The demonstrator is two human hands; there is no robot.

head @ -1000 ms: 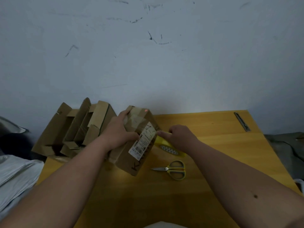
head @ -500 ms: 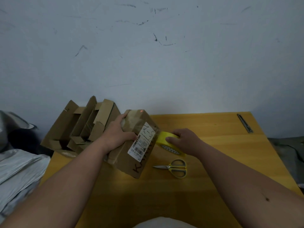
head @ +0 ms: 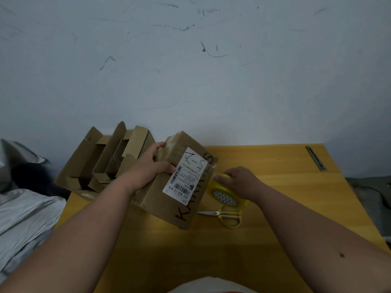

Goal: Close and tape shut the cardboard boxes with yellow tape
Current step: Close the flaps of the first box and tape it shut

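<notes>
Left hand (head: 148, 170) fingers (head: 167, 167) are clamping the closed cardboard box (head: 179, 187), tilted at counter (head: 275, 187) centre. Right hand (head: 239, 182) fingers are curling over the yellow tape roll (head: 224, 193), just right of the box. Advice: keep the flaps pinned, pull tape along the seam. Box's long axis is running near-left to far-right, label up.

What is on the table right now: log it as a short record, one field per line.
held box: cardboard box with white label, tilted, gripped by left hand
tape: yellow tape roll on table, right hand on it
scissors: yellow-handled scissors lying before the roll
other boxes: open cardboard boxes at far left
surface: wooden table
</notes>
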